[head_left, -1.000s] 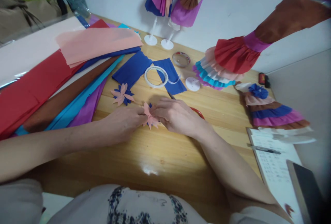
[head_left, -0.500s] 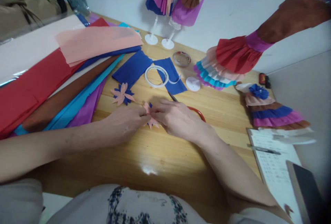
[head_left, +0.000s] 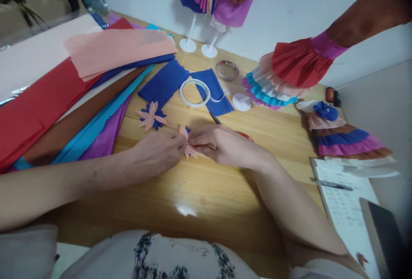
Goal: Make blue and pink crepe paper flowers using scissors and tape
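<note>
Low over the wooden table, my left hand and my right hand meet at a small paper flower of pink petals with some blue behind. Fingers of both hands are pinched together on it, one from each side, and they hide its middle. Left of it lies a second paper flower, pink petals layered over blue ones. Scissors with a red handle lie partly hidden behind my right hand. A roll of white double-sided tape rests on folded blue paper, with a loose strip curling off.
Long crepe paper sheets in several colours cover the left. At the back stand paper dresses on white stands, near a clear tape roll. A ruffled paper dress, a striped dress, a notebook and a phone occupy the right.
My right hand has tilted slightly, with its fingers still at the flower. The left hand stays nearly in place. The view has shifted a little.
</note>
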`<control>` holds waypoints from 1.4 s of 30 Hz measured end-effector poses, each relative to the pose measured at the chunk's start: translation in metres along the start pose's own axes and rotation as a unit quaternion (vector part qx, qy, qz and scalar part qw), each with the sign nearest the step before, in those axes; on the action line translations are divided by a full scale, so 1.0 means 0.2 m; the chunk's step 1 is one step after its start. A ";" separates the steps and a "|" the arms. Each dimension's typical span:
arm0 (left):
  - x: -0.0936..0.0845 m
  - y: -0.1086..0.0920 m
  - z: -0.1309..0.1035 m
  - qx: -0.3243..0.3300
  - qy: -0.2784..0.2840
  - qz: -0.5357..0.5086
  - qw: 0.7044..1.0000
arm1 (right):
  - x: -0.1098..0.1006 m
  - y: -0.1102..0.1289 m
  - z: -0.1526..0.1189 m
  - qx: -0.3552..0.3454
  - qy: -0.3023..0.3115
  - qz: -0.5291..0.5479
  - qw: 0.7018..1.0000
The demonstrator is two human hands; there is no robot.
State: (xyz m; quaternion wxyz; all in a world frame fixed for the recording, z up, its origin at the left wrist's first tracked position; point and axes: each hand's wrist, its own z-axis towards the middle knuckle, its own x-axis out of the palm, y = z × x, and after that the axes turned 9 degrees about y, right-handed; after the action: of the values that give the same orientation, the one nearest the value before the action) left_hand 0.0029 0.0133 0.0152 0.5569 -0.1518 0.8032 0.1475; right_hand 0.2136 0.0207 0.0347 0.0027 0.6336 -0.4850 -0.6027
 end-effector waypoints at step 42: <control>0.02 0.03 0.01 0.017 -0.010 -0.047 0.999 | -0.01 0.02 -0.02 0.036 -0.047 -0.017 0.998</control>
State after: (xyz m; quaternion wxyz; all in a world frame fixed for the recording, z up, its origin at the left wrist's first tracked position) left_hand 0.0022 0.0188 0.0115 0.5736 -0.1788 0.7919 0.1090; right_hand 0.2146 0.0168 0.0398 -0.0537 0.6124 -0.4950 -0.6141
